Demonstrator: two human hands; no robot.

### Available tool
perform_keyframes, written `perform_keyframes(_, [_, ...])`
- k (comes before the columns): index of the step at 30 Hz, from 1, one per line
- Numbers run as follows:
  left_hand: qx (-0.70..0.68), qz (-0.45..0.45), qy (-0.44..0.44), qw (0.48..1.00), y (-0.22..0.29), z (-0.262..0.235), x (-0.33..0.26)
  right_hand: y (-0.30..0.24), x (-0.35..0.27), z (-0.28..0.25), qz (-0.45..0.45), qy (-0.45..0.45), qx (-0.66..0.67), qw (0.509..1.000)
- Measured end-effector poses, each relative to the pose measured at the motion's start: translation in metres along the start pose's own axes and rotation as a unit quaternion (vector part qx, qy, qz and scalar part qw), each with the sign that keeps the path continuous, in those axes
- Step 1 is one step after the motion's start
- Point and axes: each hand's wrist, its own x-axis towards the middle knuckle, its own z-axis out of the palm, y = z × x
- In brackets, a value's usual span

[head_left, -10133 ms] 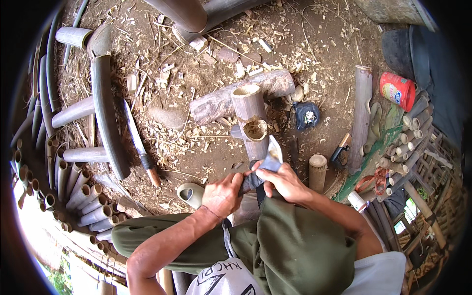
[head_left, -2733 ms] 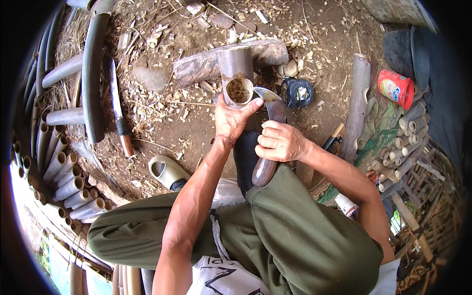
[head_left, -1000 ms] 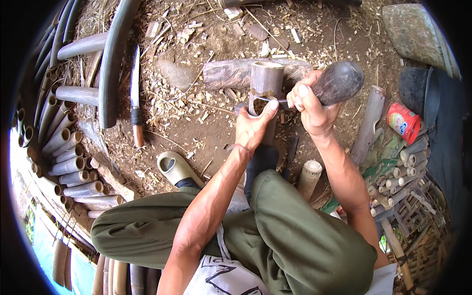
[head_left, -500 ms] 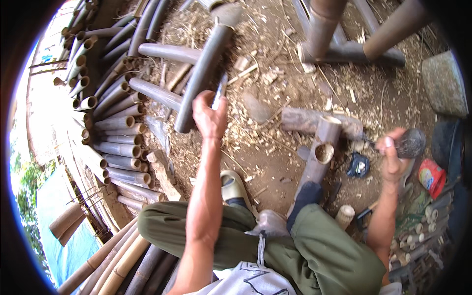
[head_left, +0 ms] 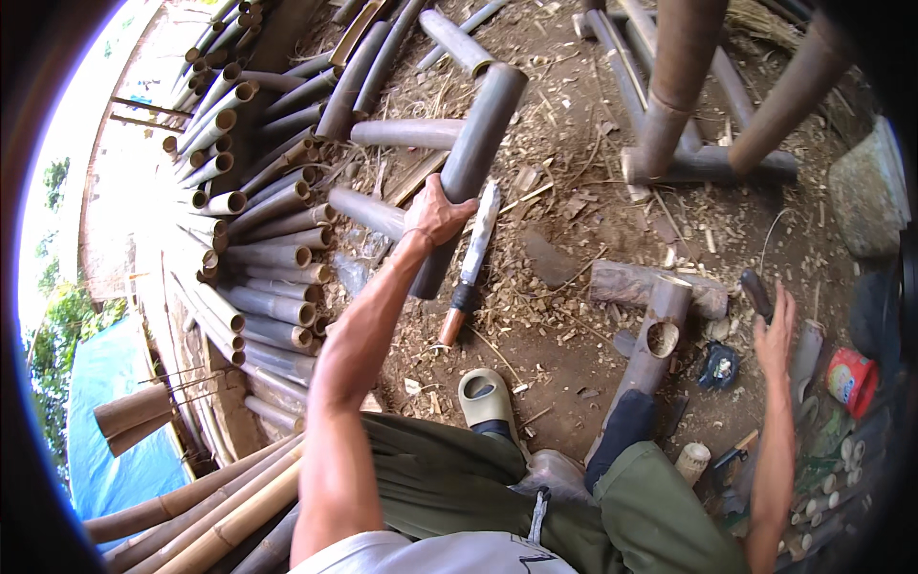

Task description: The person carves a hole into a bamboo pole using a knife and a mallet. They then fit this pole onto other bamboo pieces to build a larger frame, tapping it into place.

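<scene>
My left hand (head_left: 438,218) is closed on a thick grey-brown bamboo pole (head_left: 483,129), with the thumb lying across it. The pole is joined to thinner bamboo pieces (head_left: 406,133) that run off to the left. Just right of it, on the ground, lies a large knife (head_left: 478,249) with a pale blade and a brown and black handle. At the right, my right hand (head_left: 776,335) has its fingers stretched out. A dark-handled tool (head_left: 755,294) with a thin curved end lies against the thumb; whether they touch is hard to tell.
A bamboo piece with a round hole (head_left: 643,344) rests on a short log (head_left: 710,297) by my leg. Cut bamboo tubes (head_left: 263,295) are stacked at left. A red tub (head_left: 849,381) stands at right. Bamboo legs (head_left: 681,86) rise at the upper right. Wood chips litter the ground.
My left hand has gone from the knife to the bamboo pole, and the knife now lies in full view. My right hand's fingers have straightened; the dark rounded thing at it no longer shows.
</scene>
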Motion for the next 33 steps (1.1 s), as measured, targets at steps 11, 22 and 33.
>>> perform_keyframes(11, [-0.360,0.187,-0.133,0.904,0.180,-0.168,-0.266,-0.247,-0.069,-0.139,-0.192,-0.194,0.390,0.879])
perform_keyframes(22, [-0.515,0.241,-0.261,0.780,0.311,-0.146,-0.335,-0.282,-0.079,-0.202,-0.275,-0.129,0.410,0.860])
perform_keyframes(33, [-0.533,0.273,-0.229,0.767,0.319,-0.089,-0.302,-0.233,-0.077,-0.175,-0.084,-0.065,0.414,0.904])
